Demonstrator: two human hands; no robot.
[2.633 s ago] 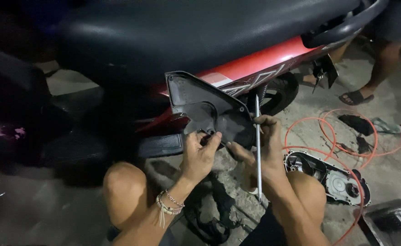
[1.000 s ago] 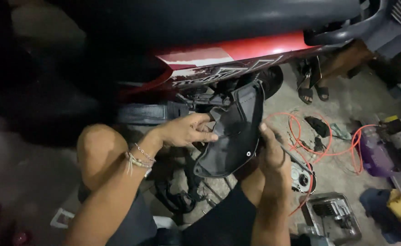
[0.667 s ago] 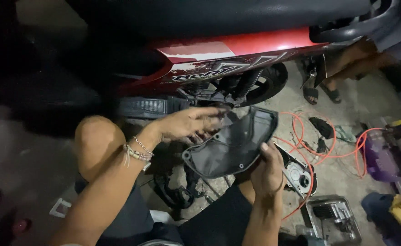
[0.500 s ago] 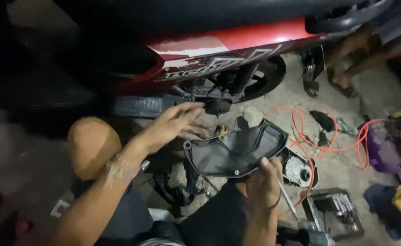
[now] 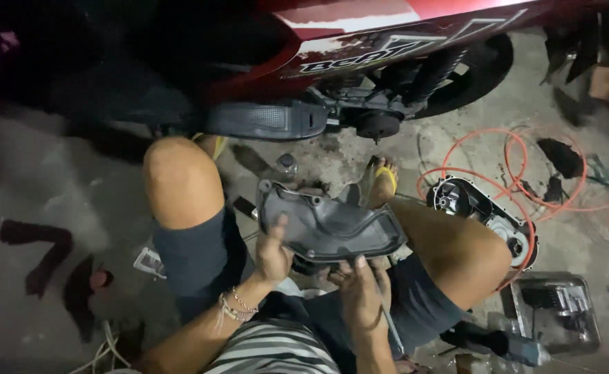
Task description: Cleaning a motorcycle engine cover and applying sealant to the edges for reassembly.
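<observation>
Crouched beside a red scooter with a black seat and rear wheel [image 5: 401, 41], knees spread, a black moulded plastic cover with a raised rim [image 5: 328, 225] held level between them, hollow side up, just above the lap. Left hand [image 5: 273, 253] at the cover's near-left edge, thumb up against its wall, grip closed on the rim; beaded bracelets [image 5: 234, 307] around that wrist. Right hand [image 5: 361, 294] under the cover's near edge, fingertips touching the rim, grip closed around a thin metal rod-like tool [image 5: 391, 325] that slants down toward the right thigh — tool tip out of sight behind the hand. Dark shorts and a striped shirt [image 5: 276, 353] at the bottom of the view. On the concrete floor [image 5: 62, 194], right of the right knee, a round-ended black engine casing [image 5: 484, 211] lying open side up, ringed by loops of orange hose [image 5: 519, 149]. Near the lower right corner, a clear plastic tray with dark parts inside [image 5: 557, 308], well apart from the cover. A foot in a yellow-strapped sandal [image 5: 384, 180] just beyond the cover's far edge, beneath the scooter's black footrest panel [image 5: 266, 121]. Dark scraps [image 5: 41, 256] on the floor far left — too dim to tell what kind.
</observation>
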